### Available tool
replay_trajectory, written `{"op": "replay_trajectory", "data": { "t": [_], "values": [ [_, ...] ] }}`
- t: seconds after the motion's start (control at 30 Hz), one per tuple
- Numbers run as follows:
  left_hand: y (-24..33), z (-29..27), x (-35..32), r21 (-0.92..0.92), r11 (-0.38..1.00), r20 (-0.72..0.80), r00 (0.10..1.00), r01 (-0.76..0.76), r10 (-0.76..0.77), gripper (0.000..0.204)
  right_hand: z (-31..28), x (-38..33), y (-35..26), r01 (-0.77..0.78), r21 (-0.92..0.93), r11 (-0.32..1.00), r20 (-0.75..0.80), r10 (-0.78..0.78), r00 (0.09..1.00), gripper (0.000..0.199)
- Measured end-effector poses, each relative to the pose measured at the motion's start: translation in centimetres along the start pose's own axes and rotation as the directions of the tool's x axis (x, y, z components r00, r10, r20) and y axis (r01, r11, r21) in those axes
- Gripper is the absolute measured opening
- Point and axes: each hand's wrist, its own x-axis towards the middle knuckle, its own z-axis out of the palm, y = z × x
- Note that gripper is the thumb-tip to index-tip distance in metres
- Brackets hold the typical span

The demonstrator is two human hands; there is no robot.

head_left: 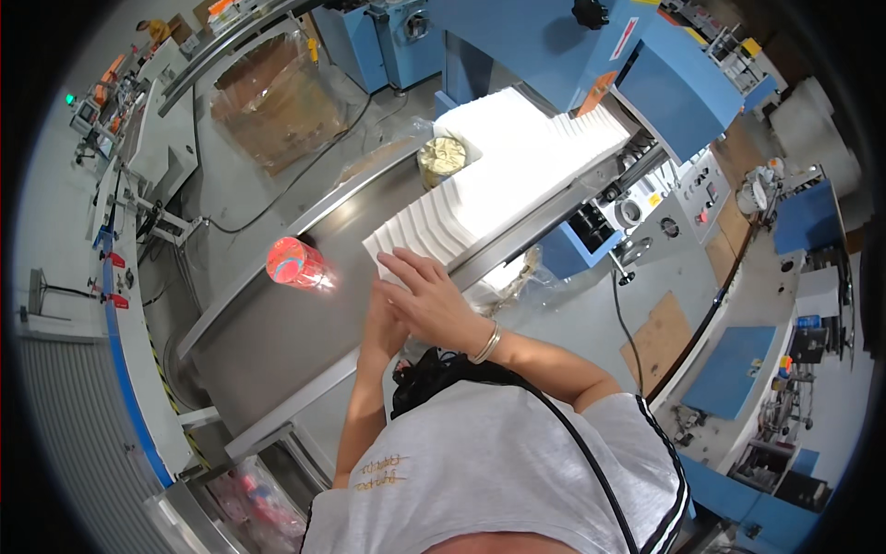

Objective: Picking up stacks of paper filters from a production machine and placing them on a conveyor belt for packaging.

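White sheet material lies in a fanned stack along the metal conveyor-like table. At the stack's near corner is my right hand, its fingers stretched out and a bracelet on its wrist. The fingertips touch or nearly touch the white edge. Just left of it and partly behind it is my left hand; its fingers are mostly hidden. A red patterned cylinder stands on the table to the left of my hands. Beside the white stack, farther away, is a gold foil-topped cylinder.
A blue machine rises over the far end of the table. A control panel is on the right. A large box in plastic sits on the floor at the far left. A cable runs across the floor. Workbenches flank both sides.
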Motion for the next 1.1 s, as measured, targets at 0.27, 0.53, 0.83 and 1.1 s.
{"op": "replay_trajectory", "data": {
  "t": [0.27, 0.53, 0.83, 1.1],
  "values": [
    [4.8, -0.5, 1.8, -0.575, 0.773, -0.139, 0.898, 0.27, -0.417, 0.068, -3.7, -6.6, 6.4, -0.258, 0.254, 0.932, -0.144, 0.301, 0.943, 0.019],
    [6.3, -0.6, 2.0, -0.48, 0.784, -0.185, 0.828, 0.393, -0.529, 0.078, -8.3, -9.3, 12.6, -0.515, 0.188, 0.836, -0.245, 0.548, 0.8, 0.022],
    [5.2, 0.3, 1.1, -0.463, 0.796, -0.284, 0.786, 0.39, -0.55, 0.079, -11.4, -10.5, 20.0, -0.63, 0.132, 0.765, -0.407, 0.621, 0.669, 0.024],
    [5.9, 0.0, 1.3, -0.443, 0.799, -0.28, 0.784, 0.406, -0.554, 0.079, -11.5, -10.9, 23.4, -0.666, 0.219, 0.713, -0.443, 0.681, 0.584, 0.041]
  ]
}}
